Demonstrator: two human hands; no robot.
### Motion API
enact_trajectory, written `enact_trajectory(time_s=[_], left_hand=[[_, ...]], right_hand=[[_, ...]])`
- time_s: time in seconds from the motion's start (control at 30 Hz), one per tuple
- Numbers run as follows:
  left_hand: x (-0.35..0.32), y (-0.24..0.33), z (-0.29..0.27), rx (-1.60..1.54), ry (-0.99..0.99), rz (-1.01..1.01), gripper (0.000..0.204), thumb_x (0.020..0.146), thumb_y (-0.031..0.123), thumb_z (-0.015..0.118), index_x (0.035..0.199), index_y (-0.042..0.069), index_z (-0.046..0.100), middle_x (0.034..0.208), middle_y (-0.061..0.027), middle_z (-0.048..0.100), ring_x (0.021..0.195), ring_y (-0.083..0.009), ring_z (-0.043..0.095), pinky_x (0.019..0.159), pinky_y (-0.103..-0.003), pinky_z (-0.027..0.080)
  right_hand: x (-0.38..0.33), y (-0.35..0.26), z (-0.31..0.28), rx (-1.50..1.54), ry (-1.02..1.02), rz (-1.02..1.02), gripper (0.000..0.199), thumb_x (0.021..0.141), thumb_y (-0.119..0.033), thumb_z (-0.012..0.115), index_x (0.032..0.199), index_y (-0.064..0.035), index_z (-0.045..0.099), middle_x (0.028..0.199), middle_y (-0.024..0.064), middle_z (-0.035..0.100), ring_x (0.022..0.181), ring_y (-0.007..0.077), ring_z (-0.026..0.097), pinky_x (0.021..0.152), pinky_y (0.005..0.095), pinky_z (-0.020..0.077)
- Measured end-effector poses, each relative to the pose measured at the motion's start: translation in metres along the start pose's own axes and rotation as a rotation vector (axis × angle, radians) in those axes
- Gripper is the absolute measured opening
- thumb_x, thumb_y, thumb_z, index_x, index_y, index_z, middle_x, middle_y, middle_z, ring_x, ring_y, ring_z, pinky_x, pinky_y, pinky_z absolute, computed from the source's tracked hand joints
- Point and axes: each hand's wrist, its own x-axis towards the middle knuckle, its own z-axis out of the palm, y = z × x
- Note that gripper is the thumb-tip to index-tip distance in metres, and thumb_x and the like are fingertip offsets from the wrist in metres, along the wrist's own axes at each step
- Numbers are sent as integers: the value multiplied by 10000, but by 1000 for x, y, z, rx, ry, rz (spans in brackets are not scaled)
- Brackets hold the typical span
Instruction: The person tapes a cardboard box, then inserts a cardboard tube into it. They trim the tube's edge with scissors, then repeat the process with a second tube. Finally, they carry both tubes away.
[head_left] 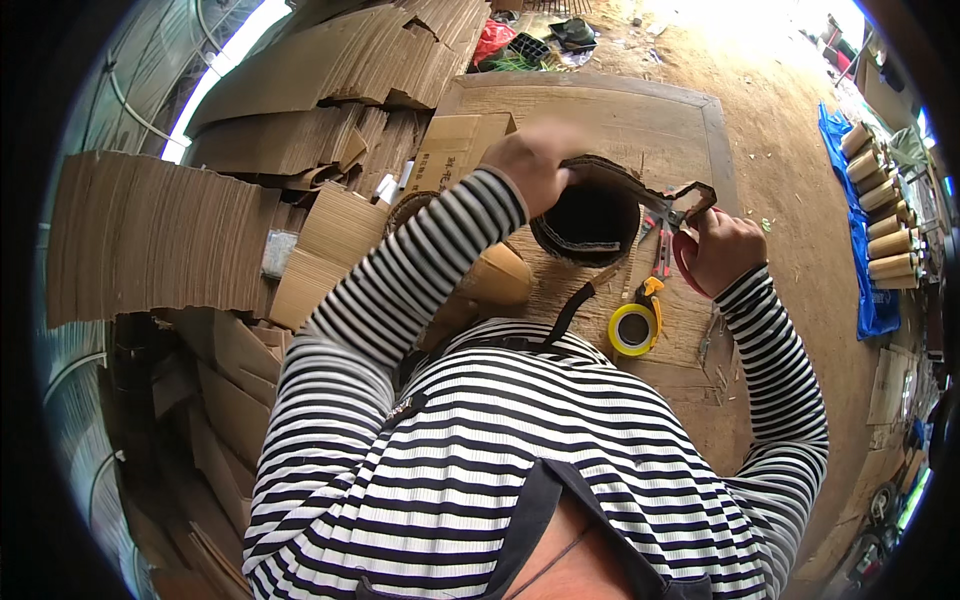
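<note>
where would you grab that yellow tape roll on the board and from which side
Probably from above: the yellow tape roll lies flat on the wooden board, hole facing up. Pinch its ring wall, one finger in the hole and the thumb on the outer rim, on its near side, clear of the tools beside it.

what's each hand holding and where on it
The left hand grips the cardboard ring at its upper left rim. The right hand holds red-handled scissors by the handles.

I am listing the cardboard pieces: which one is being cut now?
The dark cardboard ring at the middle of the board: left hand holds its rim, right hand works red scissors on its strip. The stacked sheets lie untouched.
</note>
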Motion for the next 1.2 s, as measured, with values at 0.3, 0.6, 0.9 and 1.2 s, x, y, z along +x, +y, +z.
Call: enact_trajectory(time_s=[0.3,0.6,0.9,1.2], left_hand=[[-2,6,-31,-59,16,22,187,778,53,658,959,3,664,906,-146,660,848,-310,643,776,-368,525],[10,17,-22,31,-281,100,144,849,150,607,929,42,659,903,-122,648,837,-294,639,762,-363,534],[21,-3,-8,-136,-311,299,171,845,158,656,992,73,680,907,-80,653,845,-264,645,761,-332,544],[33,1,-5,-111,-257,500,163,815,128,670,971,84,684,906,-74,654,854,-273,638,767,-345,539]], right_hand=[[9,-24,-35,110,36,55,270,737,-231,682,956,-83,625,870,96,660,807,265,655,722,380,528],[3,-30,-29,-34,-260,101,394,773,-343,683,989,-17,637,976,140,621,938,284,606,821,378,505],[-5,-7,-16,15,-91,-110,288,725,-251,720,869,-10,653,762,113,663,665,248,652,691,363,532],[0,-17,-15,67,-21,-71,361,736,-318,670,981,-57,621,959,81,643,883,228,628,784,368,490]])
